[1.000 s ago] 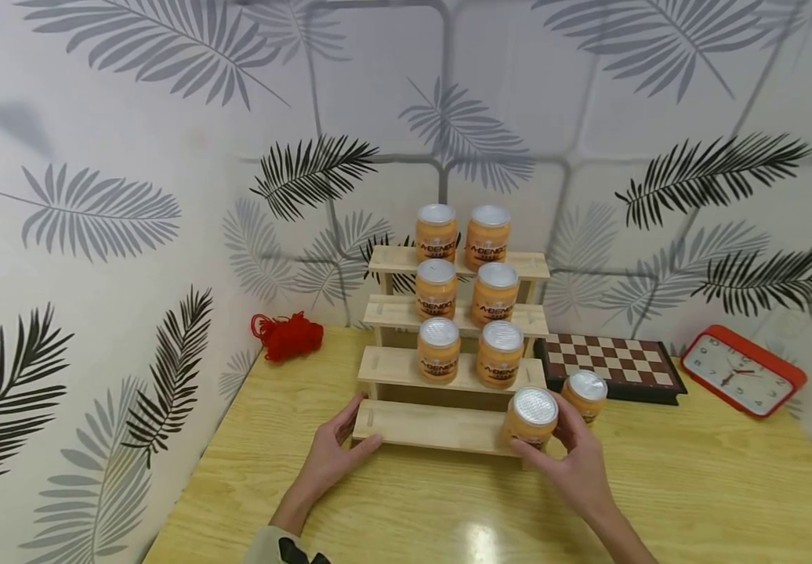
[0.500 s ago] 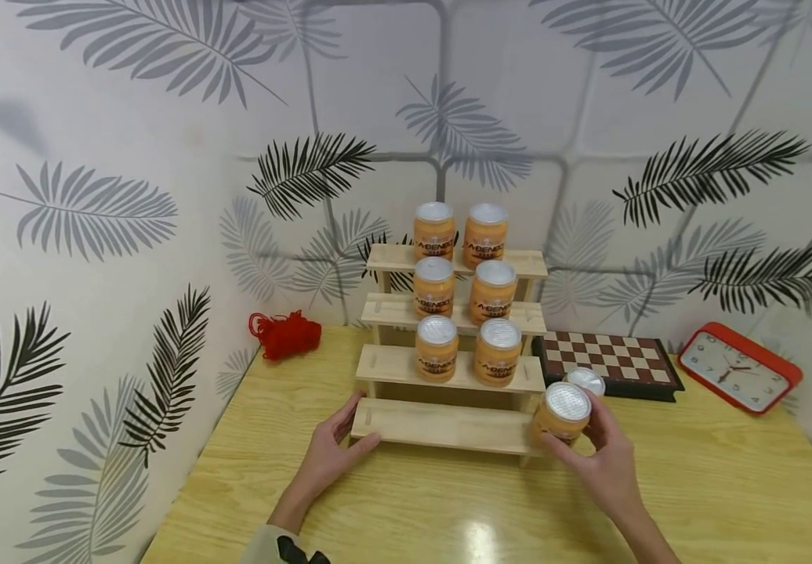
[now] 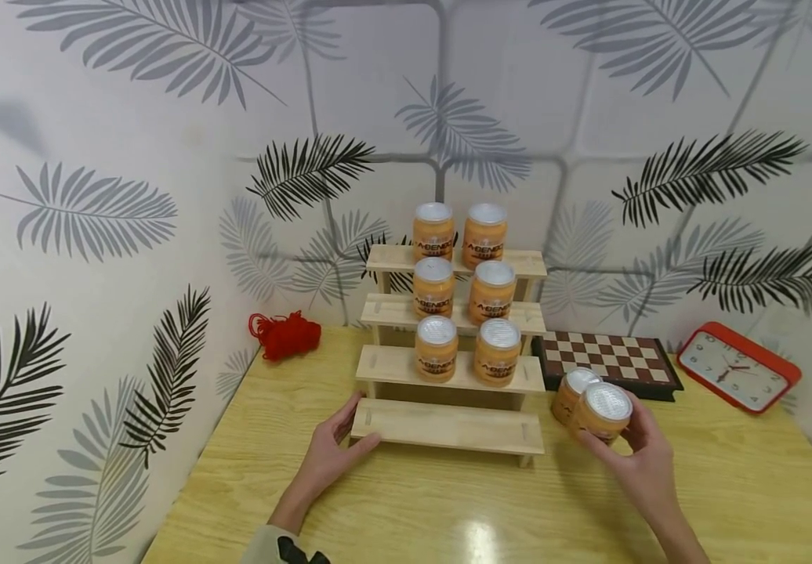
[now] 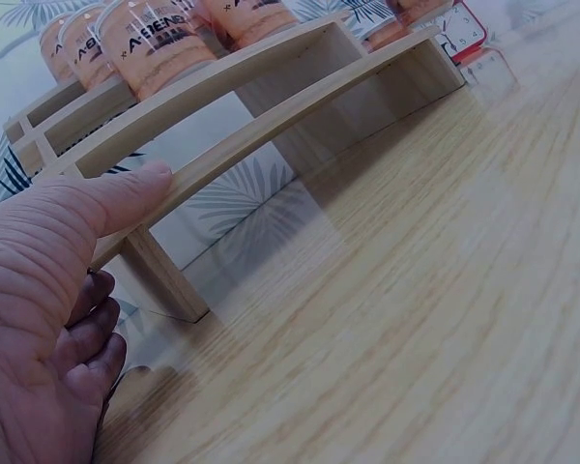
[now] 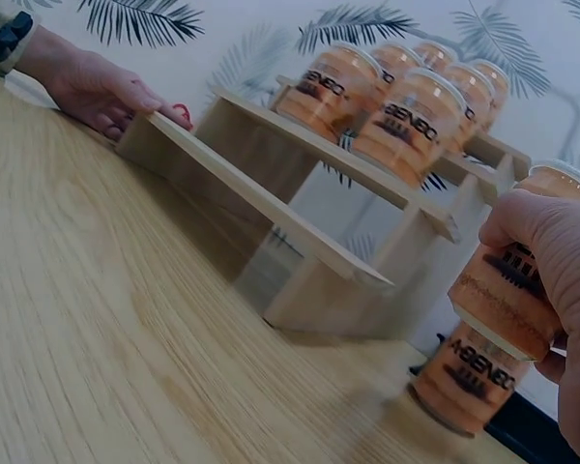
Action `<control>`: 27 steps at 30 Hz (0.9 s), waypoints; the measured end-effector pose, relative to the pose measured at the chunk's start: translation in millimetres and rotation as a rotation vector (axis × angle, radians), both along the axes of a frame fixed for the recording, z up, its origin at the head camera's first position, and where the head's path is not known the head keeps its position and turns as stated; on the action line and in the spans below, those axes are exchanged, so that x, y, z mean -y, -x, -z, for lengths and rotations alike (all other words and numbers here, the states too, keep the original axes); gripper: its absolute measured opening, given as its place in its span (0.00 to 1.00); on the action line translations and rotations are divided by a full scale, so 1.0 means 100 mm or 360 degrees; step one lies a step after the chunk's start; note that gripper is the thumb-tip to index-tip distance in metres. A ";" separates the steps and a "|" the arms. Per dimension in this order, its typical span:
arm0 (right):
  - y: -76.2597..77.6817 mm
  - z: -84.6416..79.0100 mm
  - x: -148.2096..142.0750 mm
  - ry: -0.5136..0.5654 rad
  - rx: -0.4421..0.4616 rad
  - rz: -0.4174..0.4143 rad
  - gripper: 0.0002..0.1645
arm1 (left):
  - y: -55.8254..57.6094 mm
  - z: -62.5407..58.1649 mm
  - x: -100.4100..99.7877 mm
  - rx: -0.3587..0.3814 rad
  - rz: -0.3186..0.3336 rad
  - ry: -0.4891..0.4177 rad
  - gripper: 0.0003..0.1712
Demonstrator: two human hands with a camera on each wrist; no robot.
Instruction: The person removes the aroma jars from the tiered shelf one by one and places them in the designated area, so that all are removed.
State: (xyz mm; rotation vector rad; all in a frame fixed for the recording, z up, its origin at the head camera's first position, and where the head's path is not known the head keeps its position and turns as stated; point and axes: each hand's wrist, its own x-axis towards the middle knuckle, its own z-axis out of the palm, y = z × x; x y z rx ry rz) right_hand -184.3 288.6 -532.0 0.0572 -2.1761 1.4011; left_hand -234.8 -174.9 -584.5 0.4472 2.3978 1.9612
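Observation:
A four-tier wooden step rack (image 3: 441, 425) stands on the table, its lowest step bare. My left hand (image 3: 331, 454) grips the left end of that step, thumb (image 4: 135, 193) on top and fingers curled below. Pairs of orange cans (image 3: 436, 364) with silver lids stand on the three upper steps. To the right of the rack, my right hand (image 3: 639, 462) holds another orange can (image 3: 605, 411) between thumb and fingers. In the right wrist view this can is tilted and raised, overlapping a similar can (image 5: 464, 377) that stands on the table.
A checkered board box (image 3: 603, 356) lies behind the two right-hand cans. Farther right leans a red-framed clock (image 3: 737, 368). A bundle of red yarn (image 3: 289, 335) lies at the back left, near the leaf-patterned wall (image 3: 378, 78).
My right hand has carried the can from the right end of the lowest step to the right, in front of the standing can. The left hand has kept its grip on the rack.

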 end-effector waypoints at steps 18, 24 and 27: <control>0.15 0.17 -0.45 0.0051 0.0012 0.0174 0.51 | 0.00 -0.01 0.00 0.0039 -0.0031 0.0044 0.50; 0.21 0.26 -0.56 0.0077 0.0079 0.0219 0.49 | 0.00 0.00 0.00 0.0033 -0.0029 0.0047 0.50; 0.24 0.28 -0.59 0.0074 0.0151 0.0255 0.49 | 0.00 0.00 0.01 0.0028 -0.0012 0.0036 0.50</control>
